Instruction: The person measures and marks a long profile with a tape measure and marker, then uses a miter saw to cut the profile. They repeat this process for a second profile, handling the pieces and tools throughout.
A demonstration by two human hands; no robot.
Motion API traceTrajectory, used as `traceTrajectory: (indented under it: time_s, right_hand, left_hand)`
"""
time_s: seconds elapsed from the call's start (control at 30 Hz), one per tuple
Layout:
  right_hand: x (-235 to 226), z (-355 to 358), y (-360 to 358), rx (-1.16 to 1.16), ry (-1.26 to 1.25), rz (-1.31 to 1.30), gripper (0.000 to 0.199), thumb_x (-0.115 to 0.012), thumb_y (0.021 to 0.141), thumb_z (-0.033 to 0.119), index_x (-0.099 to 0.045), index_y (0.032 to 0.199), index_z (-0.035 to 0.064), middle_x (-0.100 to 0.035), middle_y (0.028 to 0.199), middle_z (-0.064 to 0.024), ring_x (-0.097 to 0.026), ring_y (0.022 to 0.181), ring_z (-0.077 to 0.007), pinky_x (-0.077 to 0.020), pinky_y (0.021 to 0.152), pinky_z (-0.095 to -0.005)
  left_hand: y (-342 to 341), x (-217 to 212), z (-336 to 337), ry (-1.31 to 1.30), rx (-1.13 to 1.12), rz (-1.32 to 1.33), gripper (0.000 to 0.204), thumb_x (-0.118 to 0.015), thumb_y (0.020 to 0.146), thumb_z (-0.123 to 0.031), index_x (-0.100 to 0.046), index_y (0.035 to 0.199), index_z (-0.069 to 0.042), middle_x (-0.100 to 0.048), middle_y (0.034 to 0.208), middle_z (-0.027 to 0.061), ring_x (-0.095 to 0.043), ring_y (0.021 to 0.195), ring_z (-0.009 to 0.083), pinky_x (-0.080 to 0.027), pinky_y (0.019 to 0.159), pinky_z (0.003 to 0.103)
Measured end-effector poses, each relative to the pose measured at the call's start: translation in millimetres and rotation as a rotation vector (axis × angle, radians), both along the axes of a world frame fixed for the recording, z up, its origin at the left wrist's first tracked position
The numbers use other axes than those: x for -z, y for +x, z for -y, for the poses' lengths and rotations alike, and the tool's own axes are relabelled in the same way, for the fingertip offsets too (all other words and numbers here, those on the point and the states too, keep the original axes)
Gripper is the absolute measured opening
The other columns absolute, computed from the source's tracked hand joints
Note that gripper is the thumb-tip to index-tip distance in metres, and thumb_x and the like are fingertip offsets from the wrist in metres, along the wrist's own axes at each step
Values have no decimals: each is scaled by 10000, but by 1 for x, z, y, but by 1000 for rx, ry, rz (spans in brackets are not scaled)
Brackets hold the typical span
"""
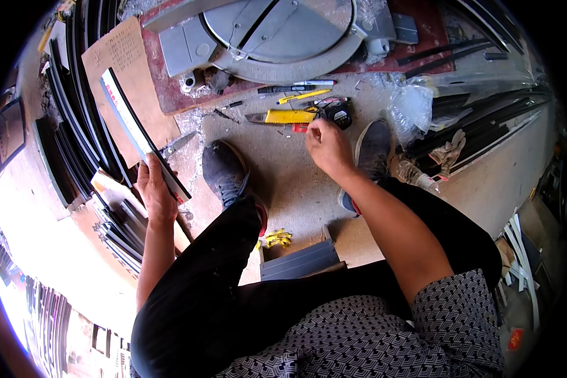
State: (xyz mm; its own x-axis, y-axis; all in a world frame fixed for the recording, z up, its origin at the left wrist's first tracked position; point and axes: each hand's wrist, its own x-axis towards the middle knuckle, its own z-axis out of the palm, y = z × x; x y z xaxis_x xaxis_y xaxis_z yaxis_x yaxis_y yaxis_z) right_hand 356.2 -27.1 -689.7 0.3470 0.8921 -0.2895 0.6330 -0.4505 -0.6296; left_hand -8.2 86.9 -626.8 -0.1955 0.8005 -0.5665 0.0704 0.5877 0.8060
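My left hand [157, 192] grips the lower end of a long, flat profile strip [125, 113], which has a pale face with red print and a black edge. The strip slants up and away over a piece of brown cardboard [127, 75]. My right hand [326, 146] hovers above the floor between my shoes, its fingers curled together; whatever they hold, if anything, is hidden. Just beyond those fingers lie a yellow-handled knife [290, 116] and a black tape measure [340, 115]. A small red item [300, 128] shows beside the fingertips.
A saw base with a round, slotted metal table [277, 38] stands ahead on a dark red board. A yellow pen [303, 96] and a black marker [285, 89] lie before it. Black profiles [75, 94] fill the left; gloves [447, 153] and clear plastic [412, 107] lie right.
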Motion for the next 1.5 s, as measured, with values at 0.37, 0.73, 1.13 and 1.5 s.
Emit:
traceTrajectory:
  time_s: [0.37,0.73,1.13,1.5]
  right_hand:
    - [-4,-78,1,-310,36,307,269,-650,954,179,-614,1169,22,-663,1106,-218,-701,1016,-404,-588,842,-506]
    - [20,-93,-3,-499,-114,461,242,-653,978,219,-585,1172,92,-621,1137,-182,-661,1048,-400,-577,822,-541]
    - [11,-86,13,-630,-55,383,159,-613,975,151,-580,1100,58,-603,1128,-156,-615,1134,-355,-570,865,-501]
    - [-36,-71,-20,-387,-34,-192,190,-624,1041,214,-592,1051,27,-676,943,-120,-654,785,-296,-524,726,-387]
  left_hand:
    - [-10,8,9,-69,-13,-31,322,-577,1080,-418,-578,990,-109,-566,715,-19,-515,580,71,-423,522,229]
    - [-23,21,18,-119,7,10,324,-546,1102,-388,-602,1003,-85,-509,758,-56,-424,642,46,-369,576,228]
    - [-43,47,23,-213,56,17,324,-568,1097,-364,-639,1076,-49,-596,851,-35,-492,740,63,-429,687,240]
    - [-28,36,21,-188,-4,152,289,-581,1093,-341,-665,1066,-66,-643,859,-37,-522,724,62,-435,674,237]
